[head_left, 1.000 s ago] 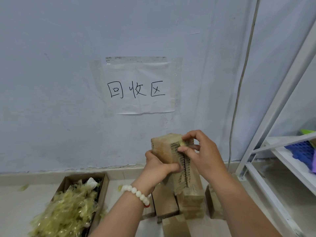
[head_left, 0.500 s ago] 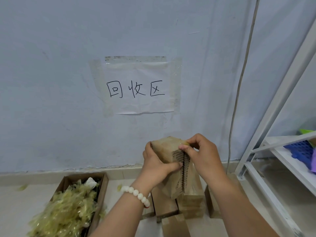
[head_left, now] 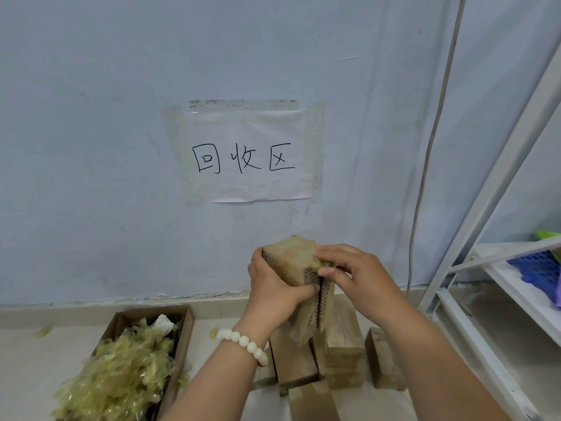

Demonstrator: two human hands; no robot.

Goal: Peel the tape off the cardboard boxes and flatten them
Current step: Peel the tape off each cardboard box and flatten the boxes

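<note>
A small brown cardboard box (head_left: 288, 258) with a zigzag seam down its front is held upright in front of the wall. My left hand (head_left: 273, 291) grips its left side, thumb on the front face. My right hand (head_left: 358, 278) is at the box's upper right edge, thumb and fingers pinching a crumpled yellowish bit of tape (head_left: 320, 264) there. Below the hands, several more brown cardboard boxes (head_left: 343, 350) stand on the floor against each other.
An open cardboard carton (head_left: 182, 338) at the lower left is full of crumpled yellowish tape. A white metal shelf (head_left: 498, 287) stands at the right with a blue perforated basket (head_left: 537, 268). A paper sign (head_left: 246, 156) is taped to the wall; a cable (head_left: 425, 177) hangs beside it.
The box has been lowered a little and turned slightly. My right hand has shifted along the top edge and now pinches the tape at the upper right corner.
</note>
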